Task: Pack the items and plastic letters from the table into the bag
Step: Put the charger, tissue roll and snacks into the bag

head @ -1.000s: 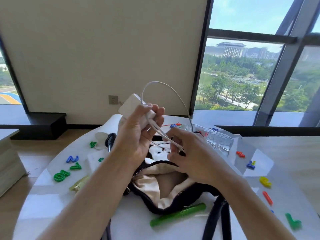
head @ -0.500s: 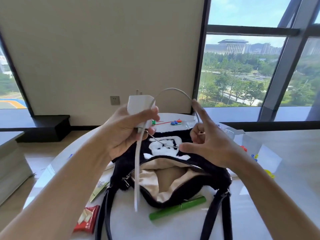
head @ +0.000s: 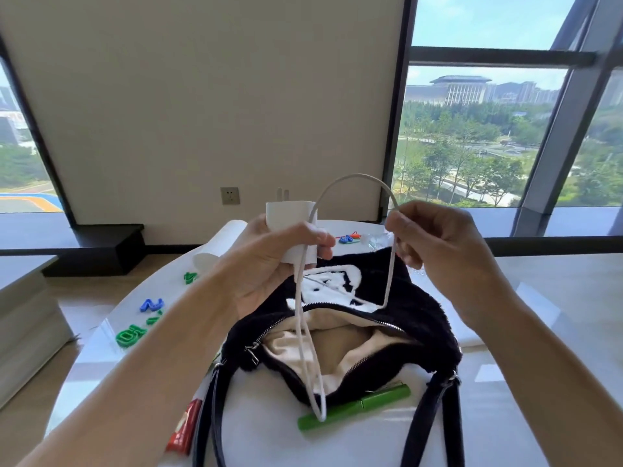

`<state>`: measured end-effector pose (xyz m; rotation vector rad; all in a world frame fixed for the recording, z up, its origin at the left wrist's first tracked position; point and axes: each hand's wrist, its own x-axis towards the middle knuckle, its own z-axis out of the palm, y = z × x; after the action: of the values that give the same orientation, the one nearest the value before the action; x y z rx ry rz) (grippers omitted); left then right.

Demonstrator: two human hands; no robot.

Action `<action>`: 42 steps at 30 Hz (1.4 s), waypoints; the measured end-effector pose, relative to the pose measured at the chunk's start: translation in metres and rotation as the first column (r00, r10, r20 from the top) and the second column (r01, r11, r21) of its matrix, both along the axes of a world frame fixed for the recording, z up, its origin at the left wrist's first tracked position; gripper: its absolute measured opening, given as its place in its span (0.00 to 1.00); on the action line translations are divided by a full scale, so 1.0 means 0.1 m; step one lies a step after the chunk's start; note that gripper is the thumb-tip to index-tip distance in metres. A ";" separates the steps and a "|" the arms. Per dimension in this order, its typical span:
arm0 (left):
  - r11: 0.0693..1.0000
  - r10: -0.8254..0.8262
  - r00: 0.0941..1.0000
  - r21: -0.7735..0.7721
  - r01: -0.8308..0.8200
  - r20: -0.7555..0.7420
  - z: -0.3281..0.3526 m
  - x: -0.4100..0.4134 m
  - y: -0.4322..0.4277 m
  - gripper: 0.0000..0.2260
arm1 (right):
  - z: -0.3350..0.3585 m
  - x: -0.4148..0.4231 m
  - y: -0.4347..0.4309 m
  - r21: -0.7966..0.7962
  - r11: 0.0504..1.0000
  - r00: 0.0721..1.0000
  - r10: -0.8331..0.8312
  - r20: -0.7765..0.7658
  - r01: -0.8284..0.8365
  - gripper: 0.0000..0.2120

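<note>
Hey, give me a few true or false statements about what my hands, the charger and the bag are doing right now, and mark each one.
1. The left hand grips the white charger. True.
2. The bag is zipped shut. False: its zipper is open and the cream lining shows.
3. The right hand pinches the white cable. True.
4. The green marker lies inside the bag. False: it lies on the table, on the near side of the bag.
5. The charger is plugged into the wall socket. False: its prongs are bare, and it is held above the table.
</note>
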<state>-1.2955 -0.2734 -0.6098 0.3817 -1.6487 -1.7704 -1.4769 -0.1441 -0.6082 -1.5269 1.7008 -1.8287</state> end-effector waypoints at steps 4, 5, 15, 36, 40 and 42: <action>0.995 -0.097 0.995 -0.036 0.096 -0.028 -0.10 -0.05 0.03 0.17 | 0.08 0.12 -0.02 -0.091 0.958 0.905 0.288 0.313 -0.273 0.10; 0.988 -0.157 0.987 -0.024 0.156 -0.047 -0.11 -0.07 0.06 0.20 | 0.07 0.14 -0.04 -0.105 0.952 0.892 0.307 0.332 -0.289 0.10; 0.978 -0.209 0.977 -0.033 0.208 -0.045 -0.01 -0.16 0.24 0.10 | -0.08 0.15 -0.17 -0.173 0.962 0.955 0.241 0.174 -0.211 0.12; 0.975 -0.130 0.920 0.119 0.186 -0.370 0.29 0.46 -0.32 0.28 | -0.59 -0.37 -0.28 0.331 0.939 0.963 0.173 -0.208 -0.097 0.11; 0.995 0.101 0.995 -0.017 -0.101 -0.007 0.13 0.30 -0.24 0.24 | -0.49 -0.31 -0.32 0.163 0.980 0.970 -0.079 -0.231 0.118 0.09; 0.992 0.116 0.988 -0.065 -0.111 0.096 0.06 0.22 -0.17 0.20 | -0.37 -0.22 -0.31 0.096 0.987 0.967 -0.100 -0.233 0.125 0.09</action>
<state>-1.2738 -0.2909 -0.6042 0.5341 -1.7099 -1.6380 -1.4991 -0.1754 -0.6449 -1.6805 1.9939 -1.6302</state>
